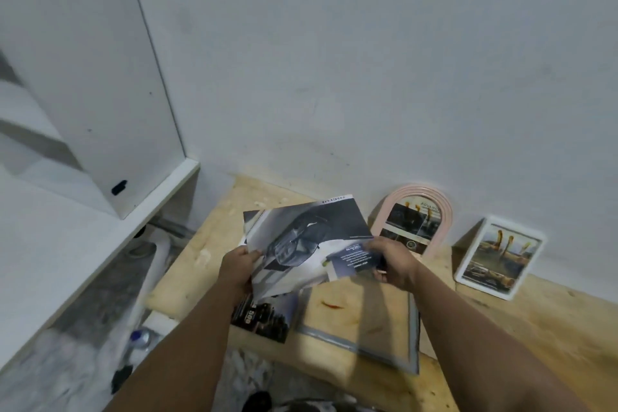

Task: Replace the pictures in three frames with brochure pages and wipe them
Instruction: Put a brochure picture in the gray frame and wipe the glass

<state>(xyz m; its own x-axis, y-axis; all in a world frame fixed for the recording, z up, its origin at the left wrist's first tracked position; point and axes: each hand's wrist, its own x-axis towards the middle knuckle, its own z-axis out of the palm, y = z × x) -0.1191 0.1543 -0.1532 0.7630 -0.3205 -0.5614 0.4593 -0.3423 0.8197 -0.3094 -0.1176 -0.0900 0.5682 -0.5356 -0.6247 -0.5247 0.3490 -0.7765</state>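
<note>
I hold a brochure page with a dark car picture above the wooden table. My left hand grips its left edge and my right hand pinches its right edge. Below the page lies a grey rectangular frame, flat on the table, with bare wood showing through it. The rest of the brochure lies at the table's front left edge, partly under the held page. A pink arched frame and a white rectangular frame lean against the wall, each with a picture in it.
A white shelf unit stands to the left, its ledge level with the table's far end. The white wall runs behind the table. On the floor at lower left lie a plastic bottle and a dark object.
</note>
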